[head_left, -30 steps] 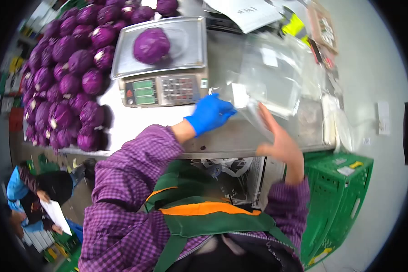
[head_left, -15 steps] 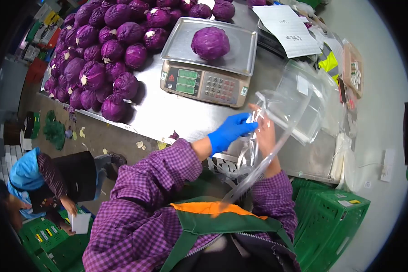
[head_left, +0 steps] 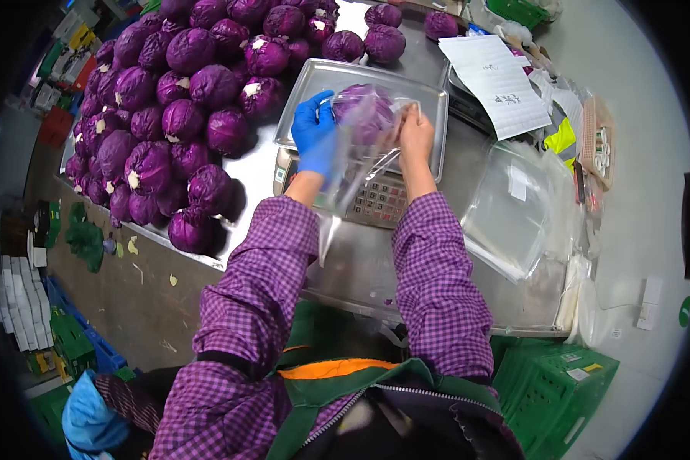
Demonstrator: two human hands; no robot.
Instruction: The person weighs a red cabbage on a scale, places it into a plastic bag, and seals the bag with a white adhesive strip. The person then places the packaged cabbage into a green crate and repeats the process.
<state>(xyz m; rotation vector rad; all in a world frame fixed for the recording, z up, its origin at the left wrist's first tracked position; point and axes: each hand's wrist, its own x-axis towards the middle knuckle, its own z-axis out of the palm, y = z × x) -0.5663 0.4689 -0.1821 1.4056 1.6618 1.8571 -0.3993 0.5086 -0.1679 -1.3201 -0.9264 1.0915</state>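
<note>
A clear plastic bag (head_left: 354, 165) is stretched between my hands, its film blurred by motion. My left hand (head_left: 313, 138), in a blue glove, pinches one side of it. My bare right hand (head_left: 415, 138) grips the other side, fingers closed. Behind the film sits a red cabbage (head_left: 366, 106) on the steel pan (head_left: 314, 75) of a weighing scale. Both hands are over this pan, one on each side of the cabbage. The bag and my left hand hide the scale's display, while part of its keypad (head_left: 382, 201) shows.
A large heap of red cabbages (head_left: 147, 167) covers the left of the steel table (head_left: 360, 264). Flat clear bags (head_left: 506, 207) lie at right, below a handwritten sheet (head_left: 498, 84). Green crates (head_left: 556, 391) stand below right. A person in a blue head covering (head_left: 92, 418) is at lower left.
Both hands have moved forward from the table's near edge to the scale, carrying the bag and spreading it before the cabbage. The person at lower left has shifted lower in view.
</note>
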